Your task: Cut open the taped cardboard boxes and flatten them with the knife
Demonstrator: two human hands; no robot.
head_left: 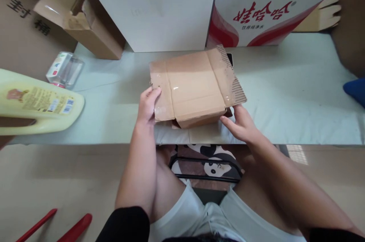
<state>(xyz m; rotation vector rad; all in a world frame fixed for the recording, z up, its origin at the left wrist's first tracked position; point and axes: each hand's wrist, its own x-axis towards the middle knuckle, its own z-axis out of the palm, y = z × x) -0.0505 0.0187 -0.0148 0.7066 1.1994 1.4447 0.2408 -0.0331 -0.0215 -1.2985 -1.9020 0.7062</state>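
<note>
- The left hand (146, 105) was closed over the left flap of a brown cardboard box (196, 82), thumb on top and fingers mostly hidden at the edge.
- The right hand (239, 124) was partly open at the box's near right corner, thumb apart from the index finger; whether it gripped the cardboard could not be told.
- The cardboard box was at the near edge of the counter (293, 93), between the two hands, slightly askew, with side flaps spread and a ragged, corrugated edge on the right.
- A small dark object (230, 58) showed just beyond the box's right flap, mostly hidden.
- On the far side stood a large white box (159, 13), with a white-and-red carton (256, 17) just right of it, printed with red characters.
- Left of the white box stood a tall brown carton (97, 32), its top flaps open.
- At the left were a clear plastic container (71, 70) with a printed label and, nearer, a pale yellow jug (48, 101).
- A blue object (355, 91) was partly in view at the right edge.
- Below the counter's near edge showed panda-print fabric (218, 167).
</note>
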